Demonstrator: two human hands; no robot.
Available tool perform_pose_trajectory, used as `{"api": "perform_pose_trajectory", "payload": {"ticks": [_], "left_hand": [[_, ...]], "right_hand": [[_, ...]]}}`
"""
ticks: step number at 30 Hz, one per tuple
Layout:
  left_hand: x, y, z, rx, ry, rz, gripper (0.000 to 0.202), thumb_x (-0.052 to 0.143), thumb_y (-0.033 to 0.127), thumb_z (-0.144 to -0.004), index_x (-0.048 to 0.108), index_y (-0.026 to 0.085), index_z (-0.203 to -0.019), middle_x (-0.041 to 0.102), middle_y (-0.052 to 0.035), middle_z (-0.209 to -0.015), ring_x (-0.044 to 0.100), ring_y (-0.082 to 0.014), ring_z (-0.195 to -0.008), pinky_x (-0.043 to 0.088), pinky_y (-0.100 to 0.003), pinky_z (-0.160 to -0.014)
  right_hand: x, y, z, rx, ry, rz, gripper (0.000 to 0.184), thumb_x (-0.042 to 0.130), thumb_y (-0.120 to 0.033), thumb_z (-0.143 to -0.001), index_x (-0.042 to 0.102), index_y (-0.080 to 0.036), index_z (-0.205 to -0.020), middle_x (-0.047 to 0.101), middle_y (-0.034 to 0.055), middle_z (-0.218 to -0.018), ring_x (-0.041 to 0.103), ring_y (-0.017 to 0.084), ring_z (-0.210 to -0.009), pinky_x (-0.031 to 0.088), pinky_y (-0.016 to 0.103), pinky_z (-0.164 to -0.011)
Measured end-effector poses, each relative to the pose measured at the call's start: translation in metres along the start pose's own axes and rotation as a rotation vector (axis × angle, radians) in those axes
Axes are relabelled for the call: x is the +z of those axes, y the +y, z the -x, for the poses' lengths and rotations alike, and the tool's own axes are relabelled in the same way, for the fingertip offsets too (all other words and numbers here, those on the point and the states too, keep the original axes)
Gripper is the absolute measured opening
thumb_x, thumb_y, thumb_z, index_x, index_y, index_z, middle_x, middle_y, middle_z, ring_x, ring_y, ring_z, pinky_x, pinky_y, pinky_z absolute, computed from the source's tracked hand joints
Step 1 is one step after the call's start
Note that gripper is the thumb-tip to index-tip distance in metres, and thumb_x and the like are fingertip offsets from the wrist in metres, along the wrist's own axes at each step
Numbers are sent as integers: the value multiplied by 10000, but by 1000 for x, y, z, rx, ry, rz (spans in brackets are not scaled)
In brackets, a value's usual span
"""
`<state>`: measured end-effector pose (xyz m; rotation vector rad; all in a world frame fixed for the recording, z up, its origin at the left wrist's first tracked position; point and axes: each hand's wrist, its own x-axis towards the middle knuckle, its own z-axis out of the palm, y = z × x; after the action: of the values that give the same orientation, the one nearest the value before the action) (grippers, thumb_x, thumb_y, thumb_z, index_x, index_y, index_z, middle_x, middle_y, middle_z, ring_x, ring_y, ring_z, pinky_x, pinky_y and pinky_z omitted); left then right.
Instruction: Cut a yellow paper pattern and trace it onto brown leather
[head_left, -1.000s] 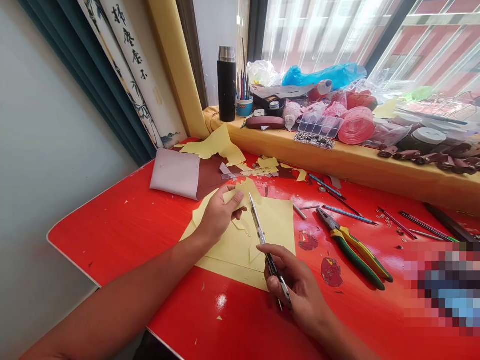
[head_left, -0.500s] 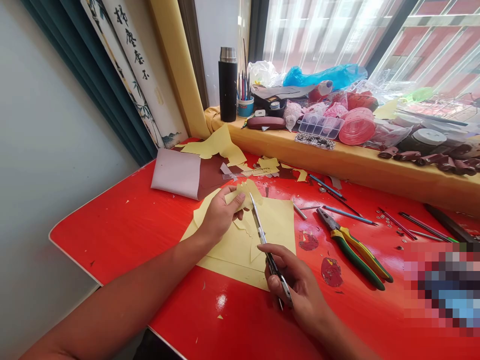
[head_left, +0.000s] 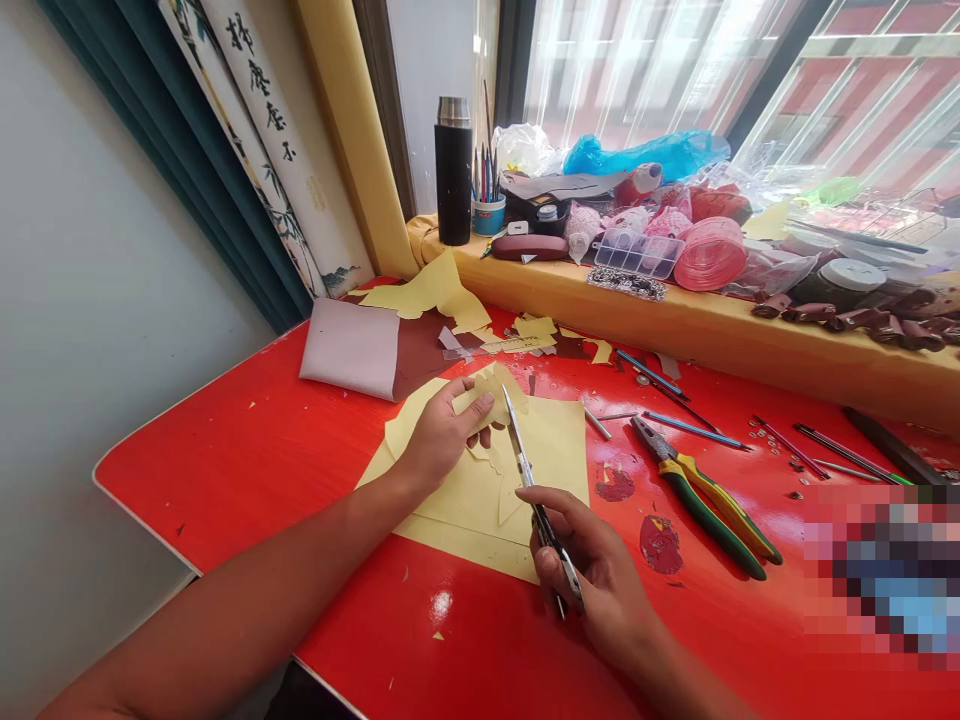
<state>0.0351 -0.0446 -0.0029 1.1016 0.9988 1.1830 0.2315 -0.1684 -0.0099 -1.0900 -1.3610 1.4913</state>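
Between the thumb and fingers of my left hand (head_left: pixel 448 425) is a small cut piece of yellow paper (head_left: pixel 504 385), held above the yellow sheets. My right hand (head_left: pixel 589 545) grips a pair of scissors (head_left: pixel 523 465) by the handles. The blades point up and away, their tip at the right edge of the held piece. Whether the blades are parted is hard to make out. Beneath both hands, larger yellow paper sheets (head_left: pixel 559 440) lie overlapping on the red table (head_left: pixel 247 480).
Pliers (head_left: pixel 705 500) with green and yellow handles lie right of the sheets, near several pencils (head_left: pixel 694 430). A folded mauve sheet (head_left: pixel 350 345) and yellow scraps (head_left: pixel 435 290) lie behind. A black flask (head_left: pixel 454 180) and a clear compartment box (head_left: pixel 637 253) stand on the windowsill.
The held piece has tilted slightly, and my left hand has shifted a little. My right hand and the scissors stay almost where they were.
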Motion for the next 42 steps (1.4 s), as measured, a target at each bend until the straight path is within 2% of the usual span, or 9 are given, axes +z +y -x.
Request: {"api": "perform_pose_trajectory", "payload": {"ticks": [12,30,38,42], "left_hand": [[-1,0,1,21,-50,-69,316,739,496,-943,662,192,-990,745,-43,-810,588,-129,-579,429,-272,-571],[-2,1,-1,4,-35,-66,358,774,521,-908,653,192,-977,742,-28,-766,585,-126,-572,432,-270,-576],[-4,-1,-4,-18,-11,-11,450,854,515,-838,633,192,-1061,730,-9,-733,572,-115,-548,397,-250,-545],[-5,1,-7,-11,9,23,442,891,502,-802,638,191,-986,676,22,-694,532,-91,-516,354,-235,-512]], "right_hand": [[0,0,-1,-9,1,-17,560,672,-677,-969,672,-229,-1304,451,-71,-687,448,98,-424,429,236,-410],[1,4,-1,-22,1,-21,554,681,-674,-971,679,-224,-1294,418,-79,-669,395,92,-437,440,218,-391],[0,3,-1,-17,-14,-28,551,676,-681,-976,674,-239,-1303,414,-79,-689,399,85,-441,441,212,-395],[0,4,-1,2,-37,-32,568,700,-678,-959,670,-240,-1319,435,-68,-719,393,84,-459,440,214,-403]]}}
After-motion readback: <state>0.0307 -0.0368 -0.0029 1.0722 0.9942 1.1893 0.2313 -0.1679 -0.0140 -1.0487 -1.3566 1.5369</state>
